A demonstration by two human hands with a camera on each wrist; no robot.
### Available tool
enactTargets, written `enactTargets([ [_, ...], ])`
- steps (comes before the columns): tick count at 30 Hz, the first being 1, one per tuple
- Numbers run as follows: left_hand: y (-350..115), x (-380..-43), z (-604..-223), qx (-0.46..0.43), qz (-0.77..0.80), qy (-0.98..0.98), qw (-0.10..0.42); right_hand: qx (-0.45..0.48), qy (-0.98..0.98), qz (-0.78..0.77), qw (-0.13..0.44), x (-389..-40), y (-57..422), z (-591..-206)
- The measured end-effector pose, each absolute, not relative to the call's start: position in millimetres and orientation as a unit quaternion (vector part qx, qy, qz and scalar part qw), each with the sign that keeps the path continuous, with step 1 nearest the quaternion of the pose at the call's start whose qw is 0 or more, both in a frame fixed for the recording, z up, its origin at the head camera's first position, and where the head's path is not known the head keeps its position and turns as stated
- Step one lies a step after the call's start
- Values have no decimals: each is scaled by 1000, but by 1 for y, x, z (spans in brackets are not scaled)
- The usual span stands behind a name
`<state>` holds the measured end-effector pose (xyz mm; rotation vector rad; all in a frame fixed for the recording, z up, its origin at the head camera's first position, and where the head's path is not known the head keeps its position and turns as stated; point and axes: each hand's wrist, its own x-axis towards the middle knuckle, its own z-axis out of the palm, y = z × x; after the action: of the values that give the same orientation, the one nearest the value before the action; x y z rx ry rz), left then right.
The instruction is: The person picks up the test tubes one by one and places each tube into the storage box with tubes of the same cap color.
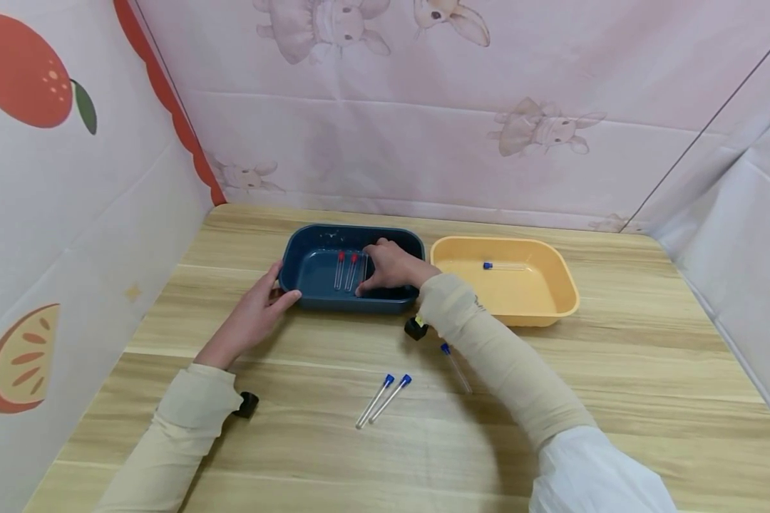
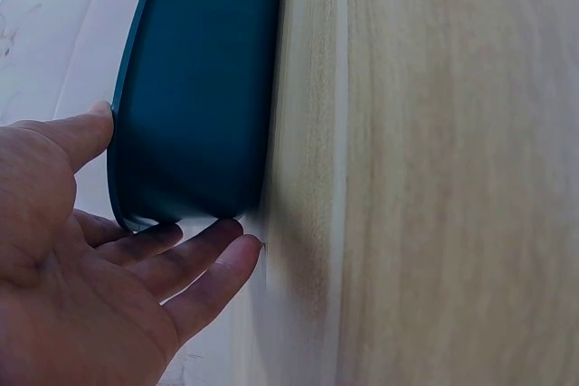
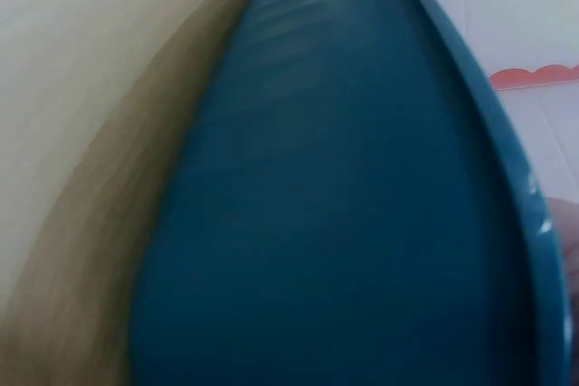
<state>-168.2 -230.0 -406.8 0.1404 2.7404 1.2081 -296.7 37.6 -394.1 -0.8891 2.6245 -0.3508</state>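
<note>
In the head view, a dark blue bin (image 1: 353,305) holds two red-capped test tubes (image 1: 339,271) lying side by side. My left hand (image 1: 257,317) holds this bin's left end. The left wrist view shows the thumb (image 2: 90,133) at the rim and the other fingers along the outer wall. My right hand (image 1: 391,267) reaches into the right part of the bin. Its thumb and fingers are at the two ends of a third clear tube (image 1: 365,268), its cap hidden by the hand. Mostly the bin's outer wall (image 3: 335,187) fills the right wrist view.
To the right stands a yellow bin (image 1: 567,296) with one blue-capped test tube (image 1: 503,266) inside. Two blue-capped test tubes (image 1: 385,399) lie on the wooden table (image 1: 295,442) in front. Another blue-capped test tube (image 1: 457,369) lies beside the right forearm.
</note>
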Motion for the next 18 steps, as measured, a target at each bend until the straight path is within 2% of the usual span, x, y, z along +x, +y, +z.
enactTargets([
  [18, -230, -169, -408, 51, 406, 910, 68, -313, 932, -89, 159, -298, 35, -400],
])
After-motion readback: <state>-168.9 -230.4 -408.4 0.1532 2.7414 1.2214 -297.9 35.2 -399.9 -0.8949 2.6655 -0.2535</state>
